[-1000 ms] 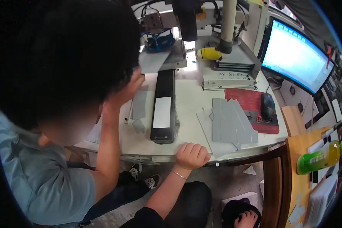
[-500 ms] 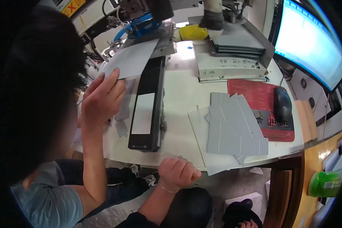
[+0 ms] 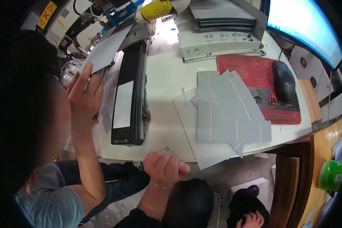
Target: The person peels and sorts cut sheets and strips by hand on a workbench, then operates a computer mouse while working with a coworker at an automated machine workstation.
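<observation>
My left hand, with a thin bracelet at the wrist, is closed in a fist just in front of the table's near edge; nothing shows in it. Low in the view, my right hand rests on dark clothing, its fingers apart and partly cut off by the frame. Nearest the left fist on the white table are a long black device with a pale panel and several overlapping grey sheets. Under these lies a larger pale ribbed sheet.
At left, another person's hand holds a grey-white sheet near machinery. A stack of dark-edged sheets, a black mouse on a red mat, a monitor and a green container stand around.
The view has shifted, so the table objects sit further left and higher. My left hand stays a fist; more of my right hand shows. The other person still holds the sheet, now tilted more.
</observation>
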A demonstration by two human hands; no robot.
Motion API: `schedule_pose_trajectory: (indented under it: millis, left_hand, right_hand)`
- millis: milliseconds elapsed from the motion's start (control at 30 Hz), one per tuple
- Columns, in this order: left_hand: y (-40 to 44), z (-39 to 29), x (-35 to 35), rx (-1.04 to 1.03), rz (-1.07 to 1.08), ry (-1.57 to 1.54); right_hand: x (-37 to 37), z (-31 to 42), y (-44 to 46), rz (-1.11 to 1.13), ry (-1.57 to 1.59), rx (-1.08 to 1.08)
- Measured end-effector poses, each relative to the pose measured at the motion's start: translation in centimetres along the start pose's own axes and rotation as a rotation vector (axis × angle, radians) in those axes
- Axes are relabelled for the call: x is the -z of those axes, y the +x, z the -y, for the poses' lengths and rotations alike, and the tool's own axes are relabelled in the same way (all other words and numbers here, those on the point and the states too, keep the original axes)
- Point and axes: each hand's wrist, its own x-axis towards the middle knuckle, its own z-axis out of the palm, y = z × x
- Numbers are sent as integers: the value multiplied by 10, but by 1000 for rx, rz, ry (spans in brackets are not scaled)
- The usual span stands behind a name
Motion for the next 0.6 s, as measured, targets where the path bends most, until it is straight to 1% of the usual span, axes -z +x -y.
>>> schedule_pose_trajectory:
  millis: [100, 200, 367, 600]
  left_hand:
    - [-2, -1, 1, 8, 4, 28]
    - [-4, 1, 0, 31, -37, 37]
    - [-8, 4, -1, 7, -49, 21]
    - [-8, 3, 1, 15, -35, 19]
  right_hand:
    - [-1, 1, 1, -17, 2, -3]
    - [-2, 1, 1, -30, -4, 4]
    - [-1, 3, 2, -44, -14, 7]
    - [-5, 0, 1, -58, -21, 20]
